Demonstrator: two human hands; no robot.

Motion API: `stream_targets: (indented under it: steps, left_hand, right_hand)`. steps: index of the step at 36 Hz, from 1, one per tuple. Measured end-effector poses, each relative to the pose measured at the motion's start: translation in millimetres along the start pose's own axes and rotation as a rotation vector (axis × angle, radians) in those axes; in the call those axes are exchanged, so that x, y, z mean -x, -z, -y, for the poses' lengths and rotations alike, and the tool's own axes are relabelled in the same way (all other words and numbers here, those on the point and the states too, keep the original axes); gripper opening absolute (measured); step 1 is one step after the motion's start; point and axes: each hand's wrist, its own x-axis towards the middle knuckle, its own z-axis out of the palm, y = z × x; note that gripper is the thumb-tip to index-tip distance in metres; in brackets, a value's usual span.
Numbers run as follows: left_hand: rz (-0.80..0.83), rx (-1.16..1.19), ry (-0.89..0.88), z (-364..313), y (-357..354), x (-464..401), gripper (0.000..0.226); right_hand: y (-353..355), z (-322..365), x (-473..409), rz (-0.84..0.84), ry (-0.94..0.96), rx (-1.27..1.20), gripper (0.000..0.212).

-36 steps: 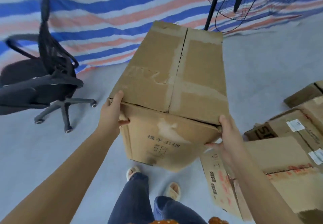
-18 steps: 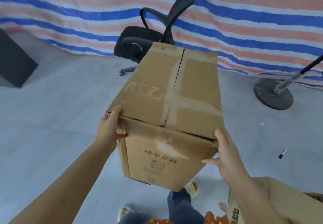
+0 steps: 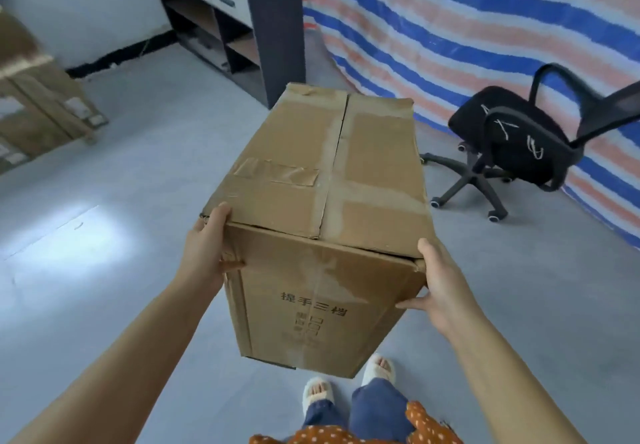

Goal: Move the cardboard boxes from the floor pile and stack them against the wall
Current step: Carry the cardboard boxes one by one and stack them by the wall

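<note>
Box (image 3: pixel 322 180) off floor | L hand (image 3: pixel 204 253) grips near-left corner | R hand (image 3: pixel 440 287) grips near-right corner

Box (image 3: pixel 322 201) up front, held off the floor (image 3: pixel 104 270), left hand (image 3: pixel 207 253) on its left corner, right hand (image 3: pixel 440 287) on its right. Stacked boxes (image 3: pixel 38 107) far left, shelf unit (image 3: pixel 239 27) behind, office chair (image 3: pixel 512 145) right, by the tarp (image 3: pixel 485 20).

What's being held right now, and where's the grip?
A cardboard box, carried off the floor. The left hand and right hand grip its near upper corners, one each side.
</note>
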Motion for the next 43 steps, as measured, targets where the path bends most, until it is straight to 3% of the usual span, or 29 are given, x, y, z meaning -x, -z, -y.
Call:
stream_targets:
  steps: [7,24,30,36,43]
  left_hand:
    - [-0.192,0.153,-0.017,-18,81,-34,0.028]
    - [-0.586,0.391,-0.019,-112,213,-202,0.022]
    - [-0.690,0.483,0.002,-148,249,-252,0.021]
    - [-0.701,0.507,0.000,-185,284,-322,0.032]
    - [-0.604,0.469,0.005,-246,331,-441,0.027]
  right_hand:
    - [-106,42,-16,0.202,0.065,0.143,0.026]
    - [-419,152,-116,0.616,0.146,0.401,0.029]
    - [-519,185,-141,0.703,0.154,0.501,0.043]
    - [-605,217,-163,0.742,0.194,0.521,0.032]
    - [-716,256,-202,0.697,0.192,0.507,0.030]
